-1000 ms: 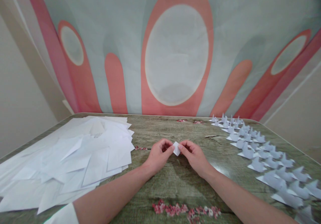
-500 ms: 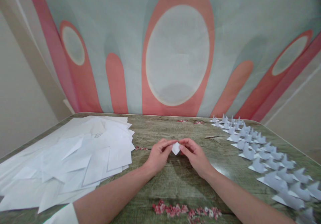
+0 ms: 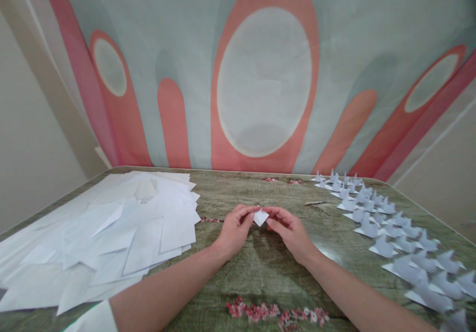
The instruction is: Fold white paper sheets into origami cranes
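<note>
Judging by the layout, batch is well along: a long block of folded birds [image 3: 369, 228] runs down the right side of the frame, far table edge to lower right corner, in rough rows, all looking finished. One unit in progress: small white paper [image 3: 261, 217], just below frame center, held between both hands, apart from the birds. Left hand [image 3: 236, 227] pinches its left corner, thumb in front, fingers curled along the top; right hand [image 3: 287, 227] pinches at the top and right corner, thumb low. Exact tip contact is too small to resolve. I'd call this one mid-fold: compact diamond, no neck, tail or wings visible, so shaping is left to do. Also unfolded: a big spread of loose white sheets [image 3: 163, 193] at left, overlapping at odd angles, mostly flat, a few creased or lifted, one with faint printing I can't read. If those are stock, plenty remains. Materials: paper is matte, thin, crisp-edged; birds have pointed upright tips and flat triangular bases. Table [image 3: 253, 272] has a grayish-green wood-grain top with a slight sheen right of center and pink flowers [image 3: 255, 309] at bottom center, apparently printed. Backdrop [image 3: 264, 79] across the upper frame is smooth, gray-green, with coral arches and pale ovals.
</note>
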{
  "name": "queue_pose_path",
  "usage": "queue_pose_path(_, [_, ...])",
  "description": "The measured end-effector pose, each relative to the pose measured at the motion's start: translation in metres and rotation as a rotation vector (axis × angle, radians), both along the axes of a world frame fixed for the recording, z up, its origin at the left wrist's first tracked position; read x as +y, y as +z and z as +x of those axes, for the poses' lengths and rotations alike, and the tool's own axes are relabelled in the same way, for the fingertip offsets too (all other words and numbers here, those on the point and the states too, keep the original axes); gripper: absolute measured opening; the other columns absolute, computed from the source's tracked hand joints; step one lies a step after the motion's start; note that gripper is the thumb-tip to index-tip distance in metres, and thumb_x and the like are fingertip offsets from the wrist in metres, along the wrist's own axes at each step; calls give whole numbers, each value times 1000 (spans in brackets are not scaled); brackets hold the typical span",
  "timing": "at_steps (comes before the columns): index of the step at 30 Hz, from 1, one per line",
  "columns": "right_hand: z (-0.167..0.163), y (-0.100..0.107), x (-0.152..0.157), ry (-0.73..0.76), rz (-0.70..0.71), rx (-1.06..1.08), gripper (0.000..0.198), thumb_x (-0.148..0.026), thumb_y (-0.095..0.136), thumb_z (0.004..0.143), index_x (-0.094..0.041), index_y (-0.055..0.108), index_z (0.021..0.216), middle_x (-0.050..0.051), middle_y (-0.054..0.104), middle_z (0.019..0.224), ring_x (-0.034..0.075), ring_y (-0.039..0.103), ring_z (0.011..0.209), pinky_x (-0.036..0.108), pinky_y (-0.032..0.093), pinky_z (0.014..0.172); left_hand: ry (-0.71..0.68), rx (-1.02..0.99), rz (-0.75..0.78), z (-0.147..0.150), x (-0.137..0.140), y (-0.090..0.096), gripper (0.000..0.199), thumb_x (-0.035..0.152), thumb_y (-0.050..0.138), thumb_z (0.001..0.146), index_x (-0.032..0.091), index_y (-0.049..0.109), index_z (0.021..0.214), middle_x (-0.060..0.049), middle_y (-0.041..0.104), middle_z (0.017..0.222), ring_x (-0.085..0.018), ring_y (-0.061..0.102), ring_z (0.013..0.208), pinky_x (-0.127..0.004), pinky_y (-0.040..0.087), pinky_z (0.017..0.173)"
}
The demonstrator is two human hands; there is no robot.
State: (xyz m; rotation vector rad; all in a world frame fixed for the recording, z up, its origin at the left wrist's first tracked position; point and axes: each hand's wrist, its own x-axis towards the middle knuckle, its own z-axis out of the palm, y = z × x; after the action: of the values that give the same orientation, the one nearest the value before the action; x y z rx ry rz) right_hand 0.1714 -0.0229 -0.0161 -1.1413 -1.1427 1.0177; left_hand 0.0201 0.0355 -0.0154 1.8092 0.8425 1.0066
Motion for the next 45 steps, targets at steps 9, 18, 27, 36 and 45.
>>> queue_pose_path(9, [0, -3, 1, -7, 0, 4, 25, -33, 61, 73, -19, 61, 94, 3, 63, 85, 14, 54, 72, 27, 43, 66, -1, 16, 12, 0, 0, -1, 24, 19, 47, 83, 19, 67, 97, -4, 56, 83, -15, 54, 77, -25, 42, 72])
queue_pose_path(18, [0, -2, 1, -28, 0, -28, 23, -31, 60, 73, -18, 61, 92, 2, 63, 81, 13, 54, 68, 26, 44, 64, -5, 19, 7, 0, 0, -1, 25, 18, 46, 83, 18, 67, 98, -4, 55, 82, -14, 54, 77, -25, 42, 72])
queue_pose_path(27, [-2, -5, 3, -102, 12, -74, 19, -25, 58, 69, -18, 59, 87, 2, 63, 75, 15, 56, 67, 27, 44, 64, -111, 52, -9, 0, 0, 1, 29, 20, 45, 84, 19, 64, 105, -4, 54, 82, -14, 52, 76, -25, 42, 70])
queue_pose_path(36, [0, -11, 3, -175, 32, -291, 15, -25, 54, 74, -18, 57, 86, 2, 61, 77, 15, 55, 67, 28, 43, 62, -130, 115, 29, 2, -5, 1, 37, 16, 57, 75, 19, 59, 112, -4, 54, 89, -13, 53, 75, -25, 44, 70])
queue_pose_path(45, [1, -9, 1, -169, 47, -375, 12, -26, 54, 76, -18, 57, 84, 1, 61, 74, 15, 55, 64, 28, 43, 61, -68, 137, 38, 3, -5, -3, 36, 17, 54, 76, 17, 59, 112, -5, 57, 88, -13, 53, 73, -23, 44, 67])
